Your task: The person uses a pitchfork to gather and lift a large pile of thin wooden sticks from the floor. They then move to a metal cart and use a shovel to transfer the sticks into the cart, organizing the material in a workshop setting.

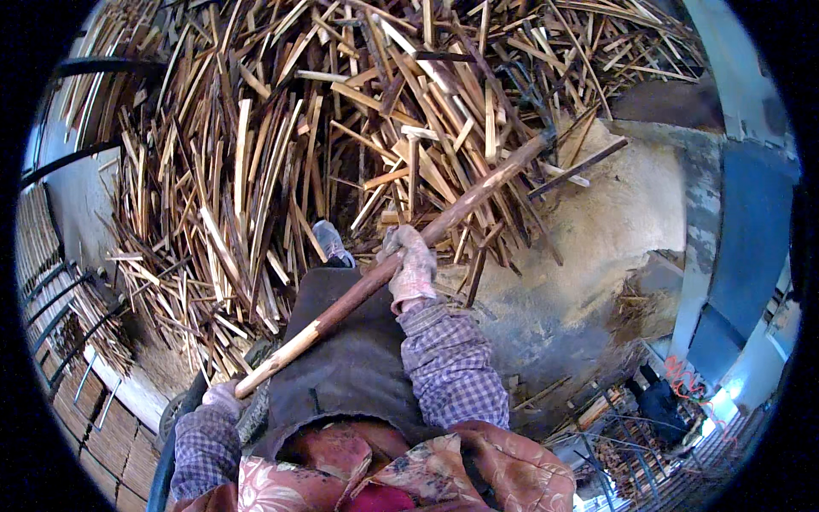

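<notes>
A long wooden pole (pixel 345 303) slants across my front, from low on the left up to the right. My gloved right hand (pixel 411 263) is wrapped round its middle. Lower down, my gloved left hand (pixel 223 399) grips the near end, beside my left hip. The far end reaches over the heap of wood strips (pixel 281 154), where thin dark metal (pixel 533 94) shows; its shape is hard to make out among the sticks. Loose strips lie crosswise under and beside the pole.
My shoe (pixel 331 243) stands at the heap's near edge. Dusty concrete floor (pixel 606 230) lies to the right, with a blue panel (pixel 738 239) beyond. Stacked bundles (pixel 111 435) and dark metal bars (pixel 64 311) are at left. An orange cord (pixel 682 375) hangs at lower right.
</notes>
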